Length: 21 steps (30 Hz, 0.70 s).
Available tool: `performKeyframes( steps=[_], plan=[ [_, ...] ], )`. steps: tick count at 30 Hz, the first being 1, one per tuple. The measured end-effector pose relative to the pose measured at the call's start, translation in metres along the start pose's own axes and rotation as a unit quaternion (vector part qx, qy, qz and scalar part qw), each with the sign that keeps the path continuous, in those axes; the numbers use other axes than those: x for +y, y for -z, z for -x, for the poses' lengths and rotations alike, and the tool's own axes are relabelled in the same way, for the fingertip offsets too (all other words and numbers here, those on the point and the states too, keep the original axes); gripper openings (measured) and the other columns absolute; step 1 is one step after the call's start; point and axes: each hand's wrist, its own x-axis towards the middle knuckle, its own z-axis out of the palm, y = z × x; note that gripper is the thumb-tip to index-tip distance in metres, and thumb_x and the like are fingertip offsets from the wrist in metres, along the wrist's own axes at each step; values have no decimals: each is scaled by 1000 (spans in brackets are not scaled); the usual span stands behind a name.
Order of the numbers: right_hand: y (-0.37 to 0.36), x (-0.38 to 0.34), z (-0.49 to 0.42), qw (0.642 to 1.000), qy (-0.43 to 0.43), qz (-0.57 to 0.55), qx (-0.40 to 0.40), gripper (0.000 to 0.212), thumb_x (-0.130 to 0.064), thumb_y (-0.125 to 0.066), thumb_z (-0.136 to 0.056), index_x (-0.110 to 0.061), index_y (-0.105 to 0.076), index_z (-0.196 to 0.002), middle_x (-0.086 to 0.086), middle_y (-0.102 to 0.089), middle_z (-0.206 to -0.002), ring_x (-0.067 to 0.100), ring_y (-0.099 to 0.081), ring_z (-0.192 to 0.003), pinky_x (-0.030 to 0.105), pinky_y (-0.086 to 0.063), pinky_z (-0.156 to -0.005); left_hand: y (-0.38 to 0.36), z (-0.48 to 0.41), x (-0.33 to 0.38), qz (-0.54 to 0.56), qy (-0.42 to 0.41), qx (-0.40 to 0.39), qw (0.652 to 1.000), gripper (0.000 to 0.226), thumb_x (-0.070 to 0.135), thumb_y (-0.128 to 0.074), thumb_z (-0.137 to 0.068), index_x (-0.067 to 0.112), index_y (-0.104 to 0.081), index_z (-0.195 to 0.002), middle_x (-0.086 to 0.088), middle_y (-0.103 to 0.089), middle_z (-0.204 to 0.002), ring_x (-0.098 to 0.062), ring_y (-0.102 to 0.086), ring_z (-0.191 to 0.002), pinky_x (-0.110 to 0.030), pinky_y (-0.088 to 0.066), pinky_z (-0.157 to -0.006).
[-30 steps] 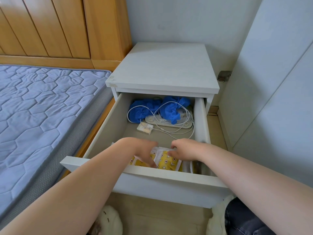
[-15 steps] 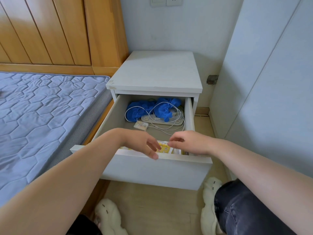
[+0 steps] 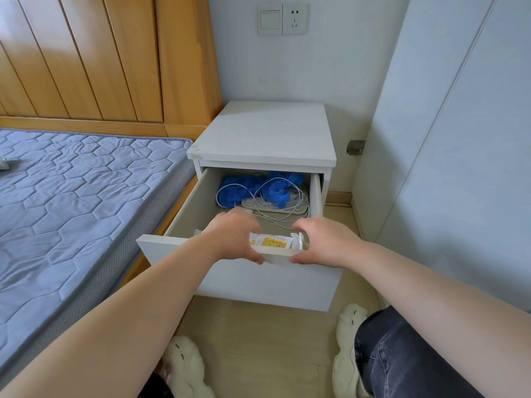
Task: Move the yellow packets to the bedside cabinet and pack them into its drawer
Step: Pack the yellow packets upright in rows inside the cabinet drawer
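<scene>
the left hand (image 3: 234, 239) and right hand (image 3: 326, 242) have lifted off the yellow packets (image 3: 274, 242), now lying just inside the front edge of the drawer (image 3: 194, 209), and their fingers (image 3: 305, 226) and thumbs grip the drawer front (image 3: 258, 282), so closing it looks next.

Left hand (image 3: 234, 239), right hand (image 3: 326, 244) on drawer (image 3: 258, 282)

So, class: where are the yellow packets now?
In the head view, the yellow packets lie in the open drawer, behind its front panel, between the left hand and right hand.

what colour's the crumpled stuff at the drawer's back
Blue crumpled material, with a white cable looped over it; head view.
</scene>
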Motion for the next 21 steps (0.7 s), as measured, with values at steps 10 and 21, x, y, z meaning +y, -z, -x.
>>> performKeyframes(
  steps=[10, 21],
  plan=[
    [1, 23, -42, 985, -13, 79, 151, 94, -61, -64, -77, -16, -21, -148, 4, -23, -154, 22, -20, -142, 36, -21, -115, -10, -50, -10, -25, 96, 125, 987, 102, 72, -59, -75, 28, -9, -152, -2, 3, -161, -25, 8, -148, -50, -4, -119],
    [18, 61, -121, 977, -56, 142, 152, 107, -67, -59, -77, -17, 0, -151, 8, 6, -159, 28, 8, -147, 49, -1, -118, -4, -137, -34, -51, 84, 180, 979, 108, 72, -53, -79, 28, 15, -150, -5, 19, -159, -28, 22, -145, -49, 5, -117]
  ],
)
